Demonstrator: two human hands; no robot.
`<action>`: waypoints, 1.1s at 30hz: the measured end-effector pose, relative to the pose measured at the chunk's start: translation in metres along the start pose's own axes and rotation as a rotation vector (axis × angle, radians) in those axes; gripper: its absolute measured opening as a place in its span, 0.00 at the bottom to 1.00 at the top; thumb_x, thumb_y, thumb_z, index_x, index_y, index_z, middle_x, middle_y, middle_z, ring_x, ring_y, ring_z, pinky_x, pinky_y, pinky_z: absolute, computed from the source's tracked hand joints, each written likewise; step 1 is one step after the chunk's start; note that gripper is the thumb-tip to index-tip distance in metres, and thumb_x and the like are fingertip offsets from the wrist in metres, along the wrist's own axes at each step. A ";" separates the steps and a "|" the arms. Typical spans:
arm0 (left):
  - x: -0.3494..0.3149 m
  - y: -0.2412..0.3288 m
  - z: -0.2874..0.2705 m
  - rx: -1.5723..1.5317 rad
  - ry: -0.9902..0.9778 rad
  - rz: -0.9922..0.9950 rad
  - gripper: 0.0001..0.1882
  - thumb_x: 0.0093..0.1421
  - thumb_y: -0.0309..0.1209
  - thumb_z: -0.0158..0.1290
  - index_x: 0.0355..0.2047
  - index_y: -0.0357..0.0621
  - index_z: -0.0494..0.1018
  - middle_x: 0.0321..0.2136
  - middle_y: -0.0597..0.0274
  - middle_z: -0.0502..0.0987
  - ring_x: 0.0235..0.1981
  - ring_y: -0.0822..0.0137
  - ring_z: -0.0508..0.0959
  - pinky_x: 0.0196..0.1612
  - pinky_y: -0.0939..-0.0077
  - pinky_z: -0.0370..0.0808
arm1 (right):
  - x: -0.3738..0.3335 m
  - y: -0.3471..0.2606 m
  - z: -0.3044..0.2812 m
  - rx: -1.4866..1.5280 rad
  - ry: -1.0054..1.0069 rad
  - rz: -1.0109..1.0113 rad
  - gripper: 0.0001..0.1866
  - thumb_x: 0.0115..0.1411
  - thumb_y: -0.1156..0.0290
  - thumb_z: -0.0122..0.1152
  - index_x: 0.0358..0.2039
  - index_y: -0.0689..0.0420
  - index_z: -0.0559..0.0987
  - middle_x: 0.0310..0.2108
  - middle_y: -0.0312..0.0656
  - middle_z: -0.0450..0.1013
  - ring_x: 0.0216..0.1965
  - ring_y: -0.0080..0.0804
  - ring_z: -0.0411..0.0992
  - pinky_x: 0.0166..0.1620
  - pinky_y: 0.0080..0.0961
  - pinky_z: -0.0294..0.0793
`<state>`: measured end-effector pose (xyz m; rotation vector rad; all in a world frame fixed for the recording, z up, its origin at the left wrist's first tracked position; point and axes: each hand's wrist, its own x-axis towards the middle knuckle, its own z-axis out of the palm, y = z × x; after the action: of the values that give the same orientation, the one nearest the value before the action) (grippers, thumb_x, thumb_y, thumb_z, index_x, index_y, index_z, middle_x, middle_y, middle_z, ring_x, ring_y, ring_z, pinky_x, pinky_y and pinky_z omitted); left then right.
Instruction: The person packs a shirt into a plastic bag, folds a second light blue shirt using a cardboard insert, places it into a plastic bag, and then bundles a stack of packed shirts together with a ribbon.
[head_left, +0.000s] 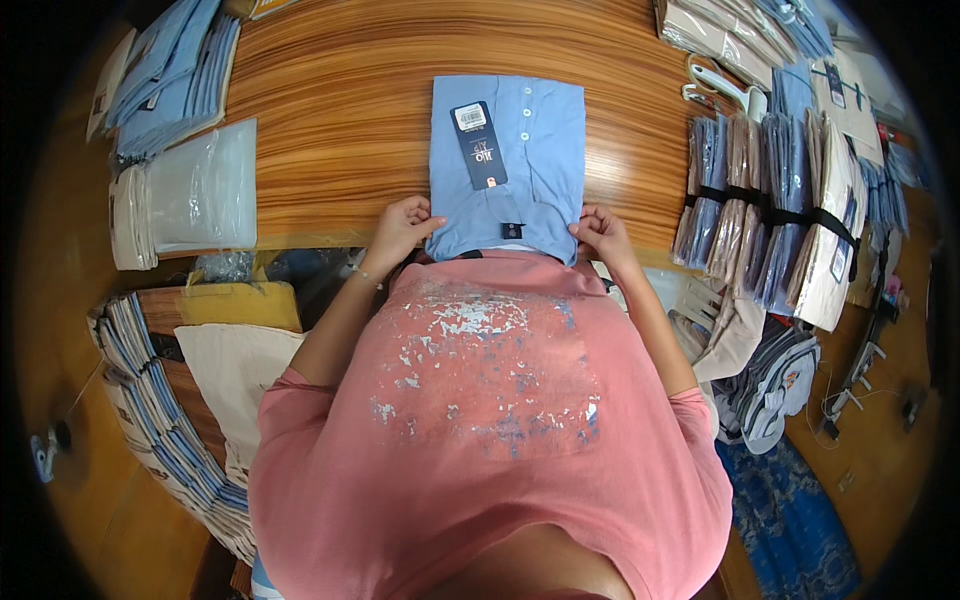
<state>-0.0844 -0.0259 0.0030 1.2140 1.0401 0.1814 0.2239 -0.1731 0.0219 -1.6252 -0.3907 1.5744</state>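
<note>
A folded light blue shirt [555,165] lies flat on the wooden table in front of me, its collar end at the near edge and its button placket facing up. On it rests a dark hang tag [481,150] with a white sticker. My left hand [405,230] pinches the shirt's near left corner between thumb and fingers. At the opposite near corner, my right hand [603,237] grips the edge in the same way. Fingers curled under the fabric are partly hidden.
Clear plastic bags [205,190] sit at the table's left edge, with folded blue shirts [170,75] behind. Strapped bundles of bagged garments [765,205] stand at the right, near a white-handled tool [725,82]. More strapped garments [165,400] stack below left.
</note>
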 end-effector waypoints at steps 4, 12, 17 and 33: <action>-0.005 0.007 -0.003 0.028 -0.145 -0.208 0.06 0.57 0.29 0.56 0.30 0.38 0.73 0.19 0.71 0.74 0.20 0.81 0.71 0.26 0.88 0.68 | -0.002 -0.010 -0.004 -0.031 -0.150 0.191 0.05 0.54 0.76 0.63 0.32 0.58 0.77 0.23 0.31 0.73 0.21 0.15 0.68 0.25 0.12 0.66; -0.019 0.000 0.016 -0.359 -0.138 -0.160 0.09 0.60 0.26 0.51 0.40 0.35 0.69 0.31 0.61 0.77 0.29 0.77 0.75 0.33 0.85 0.72 | -0.012 -0.009 0.010 0.021 -0.130 0.160 0.07 0.56 0.76 0.61 0.36 0.59 0.75 0.22 0.30 0.72 0.19 0.14 0.64 0.23 0.13 0.63; -0.019 -0.032 0.017 -0.274 0.067 -0.100 0.14 0.59 0.23 0.52 0.45 0.34 0.65 0.31 0.62 0.76 0.31 0.77 0.75 0.34 0.84 0.72 | -0.019 -0.010 0.013 -0.014 -0.121 0.129 0.18 0.56 0.80 0.58 0.47 0.60 0.70 0.29 0.33 0.73 0.24 0.16 0.66 0.26 0.14 0.65; -0.050 0.031 0.011 0.521 0.019 0.000 0.18 0.55 0.22 0.53 0.45 0.40 0.63 0.33 0.57 0.73 0.32 0.64 0.77 0.36 0.74 0.73 | -0.027 -0.005 0.006 -0.939 0.103 -0.464 0.29 0.48 0.70 0.68 0.51 0.57 0.67 0.26 0.45 0.71 0.27 0.39 0.73 0.30 0.31 0.71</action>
<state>-0.0919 -0.0518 0.0566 1.6820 1.1421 -0.0873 0.2153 -0.1872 0.0452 -2.0514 -1.4928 0.9687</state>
